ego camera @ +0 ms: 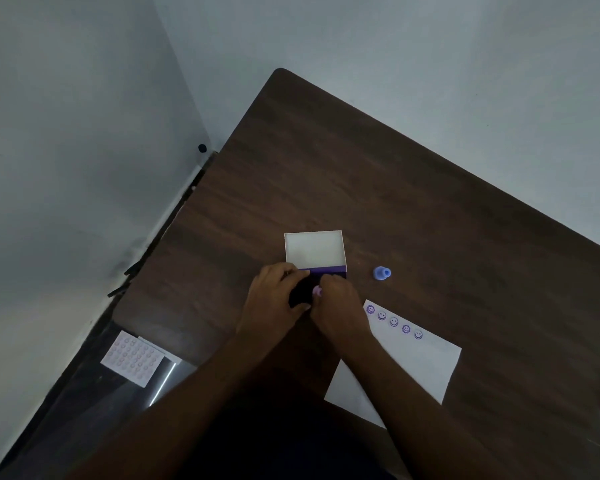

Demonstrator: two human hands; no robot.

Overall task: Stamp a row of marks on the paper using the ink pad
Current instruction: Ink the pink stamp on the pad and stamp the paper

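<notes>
Right hand (338,303): closed over a small pink stamp (317,291), only the stamp's rounded end showing past the fingers; held over the dark pad surface.
Left hand (274,299): curled around the left and near side of the ink pad (326,273), fingers on its edge, thumb close to the stamp; touching the right hand.
Ink pad: purple case with dark inked face, largely hidden under both hands; lies just far of the hands' knuckles, at mid-table.
Ink pad lid (315,250): white inside, opened flat on the far side of the pad, joined to it along the purple edge.
Blue stamp (381,273): small, lying on its side on the table, to the right of the pad, apart from both hands.
Paper (406,365): white sheet to the right and near side of the right hand, its left part passing under the right forearm.
Stamped marks (394,321): row of five purple smiley faces along the paper's far edge, starting just beside the right wrist and running right.
Table (361,174): dark wood grain, set against grey walls.
Sheet of pale round marks (132,358): lower left, off the table's left edge, well apart from the hands.
</notes>
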